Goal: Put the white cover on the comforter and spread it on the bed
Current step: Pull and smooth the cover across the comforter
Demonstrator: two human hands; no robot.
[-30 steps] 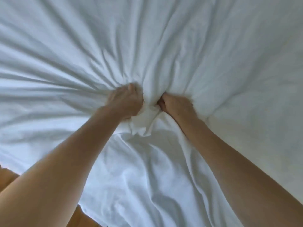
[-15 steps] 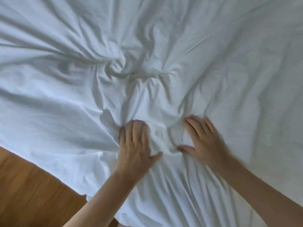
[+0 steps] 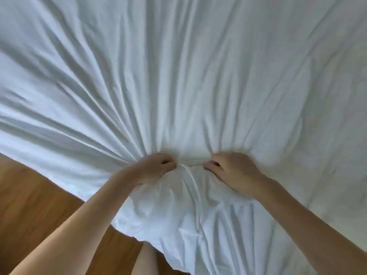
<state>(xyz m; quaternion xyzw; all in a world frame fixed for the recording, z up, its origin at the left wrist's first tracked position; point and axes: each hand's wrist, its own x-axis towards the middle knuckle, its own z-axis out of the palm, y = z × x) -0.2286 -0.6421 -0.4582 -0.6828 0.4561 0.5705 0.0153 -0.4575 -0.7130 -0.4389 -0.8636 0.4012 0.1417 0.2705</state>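
- White cover [image 3: 178, 76] bunched up in both fists, right near the front edge of the bedding.
- Left hand [image 3: 154, 168] curled tight round a gather of the cloth, knuckles up, thumb tucked toward the middle.
- Right hand [image 3: 233, 171] just beside it, fingers hooked under and gripping another gather of the same cloth.
- Short taut ridge of fabric [image 3: 190, 165] stretched between the two fists, hands close but not touching.
- Long creases fanning up and out from both grips, strongest toward the left side.
- Puffy rumpled lump of the covered corner [image 3: 178, 211] sitting below the hands, hanging off toward the bottom of the view.
- Smoother, flatter cloth off to the right and across the top.
- Both bare forearms coming in from the bottom corners.
- Wooden floor [image 3: 35, 195] showing lower left, past the edge of the cloth.
- Bit of a bare leg [image 3: 146, 261] poking in at the bottom, partly under the hanging corner.
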